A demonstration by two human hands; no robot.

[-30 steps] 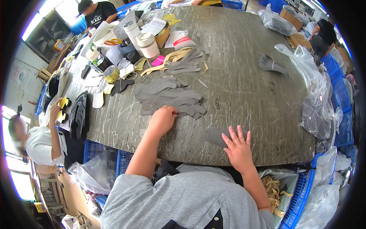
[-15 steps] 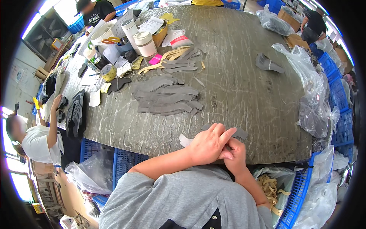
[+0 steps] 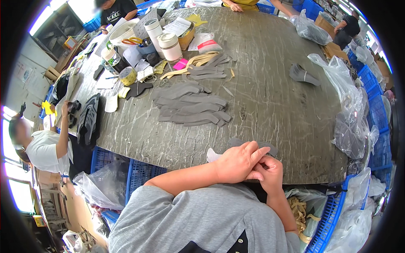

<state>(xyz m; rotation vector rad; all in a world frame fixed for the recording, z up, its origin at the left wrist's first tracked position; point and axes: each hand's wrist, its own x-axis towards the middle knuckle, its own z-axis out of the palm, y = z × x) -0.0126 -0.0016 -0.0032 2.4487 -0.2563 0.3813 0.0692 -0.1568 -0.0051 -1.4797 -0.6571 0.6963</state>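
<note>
My worktop (image 3: 270, 101) looks creased and streaky, with a faint shine. The near grey piece (image 3: 237, 142) and the grey strips (image 3: 192, 103) to its left look matt. At right, clear plastic bags (image 3: 349, 122) wrinkle glossily beside blue plastic crates (image 3: 370, 89). Far left, I see paper sheets (image 3: 177, 26) and a smooth white jar (image 3: 170, 47). My shirt (image 3: 181, 217) is matt cloth.

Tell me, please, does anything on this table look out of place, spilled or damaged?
A small tan scrap and a pale grey scrap lie loose near the piled grey pieces, so they look stray. The tabletop is covered in pale streaks, perhaps wear. I see no spill.
</note>
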